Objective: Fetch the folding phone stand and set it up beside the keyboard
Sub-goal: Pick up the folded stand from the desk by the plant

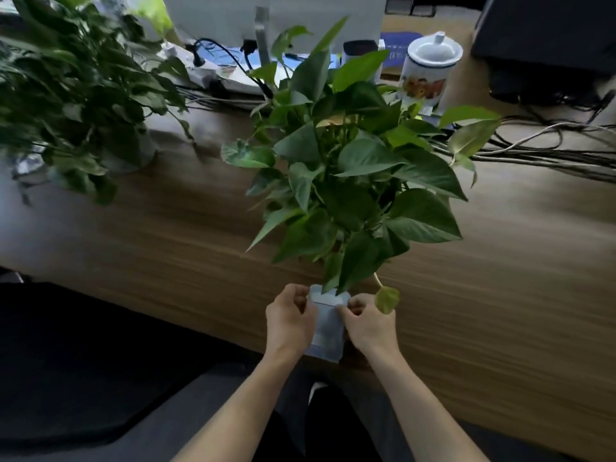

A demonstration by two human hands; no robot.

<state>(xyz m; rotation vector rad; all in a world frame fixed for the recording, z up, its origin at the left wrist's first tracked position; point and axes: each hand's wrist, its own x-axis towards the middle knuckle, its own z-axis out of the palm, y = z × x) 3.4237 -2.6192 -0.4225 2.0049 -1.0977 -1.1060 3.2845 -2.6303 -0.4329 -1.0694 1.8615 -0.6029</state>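
Phone stand [327,323]: a flat, pale grey-blue piece is held at the near edge of the table [166,235], its lower end reaching past that edge; the view is blurred, so folded or opened cannot be told.
Left hand [289,316]: curled against the stand's left side, fingers bent in at its upper left corner and gripping it.
Right hand [368,323]: closed on the stand's right side, fingertips pinched at the upper right corner.
Stand and hands: the stand is caught between the two hands, one on each side, both touching it.
Nearest plant [353,168]: stands just behind the stand, its lowest leaves hanging over the stand's top edge and beside the right hand.
Second plant [73,95]: seen at the far left of the table, well apart from the hands.
Lidded mug [428,70]: set toward the table's far edge, right of the monitor stand.
Cables [550,151]: spread along the far right side of the table.
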